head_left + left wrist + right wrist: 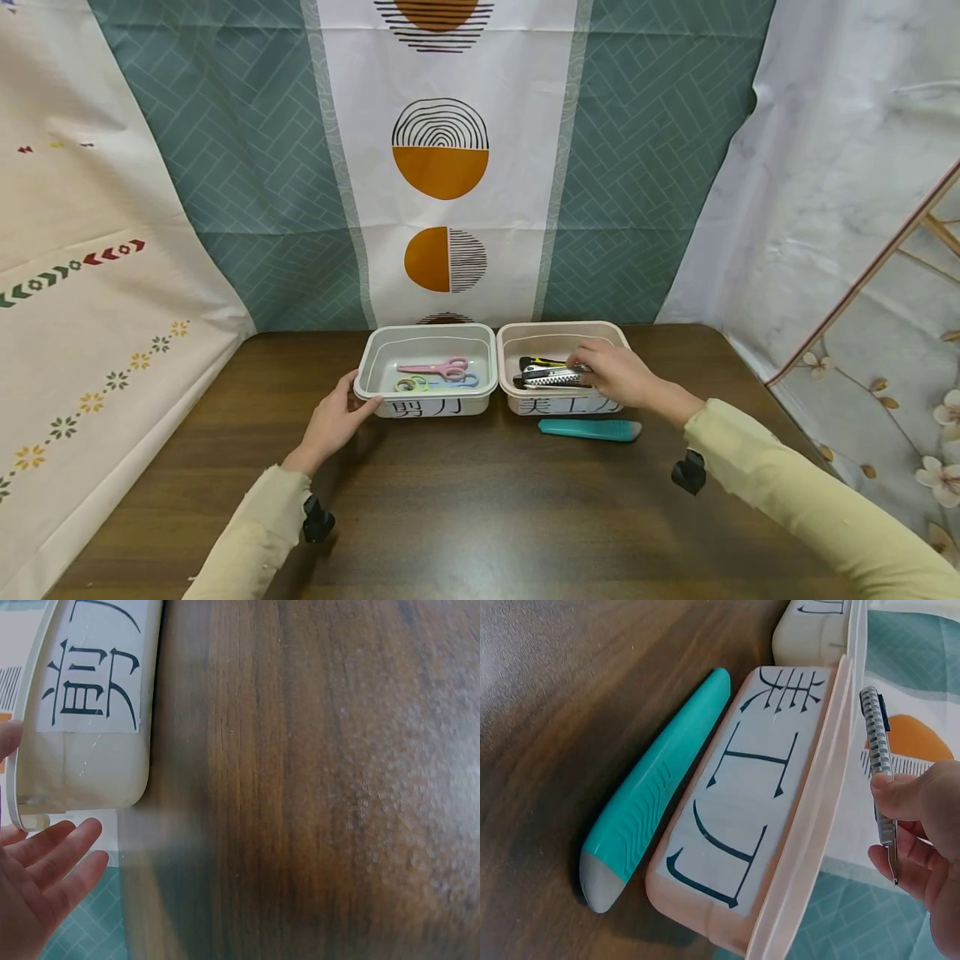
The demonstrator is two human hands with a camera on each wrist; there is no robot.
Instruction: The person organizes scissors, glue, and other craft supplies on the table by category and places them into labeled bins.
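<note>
My left hand [333, 422] holds the near left corner of a white plastic box [364, 377], thumb at the rim and fingers by its side wall. Inside that box lie pink scissors [433, 367], blue-handled scissors [463, 382] and yellow-green scissors [411, 384]. Over the pink box [504, 358] at the right, my right hand [618, 375] pinches a silver utility knife [877, 742] between thumb and fingers. A black-and-yellow utility knife [536, 362] lies in the pink box. In front of it, a teal cutter [656, 791] with a grey end rests on the table.
Both boxes stand side by side near the back edge of the brown wooden table [450, 508], each with a Chinese label on its front. A patterned cloth [465, 200] hangs behind them, with more cloth at both sides.
</note>
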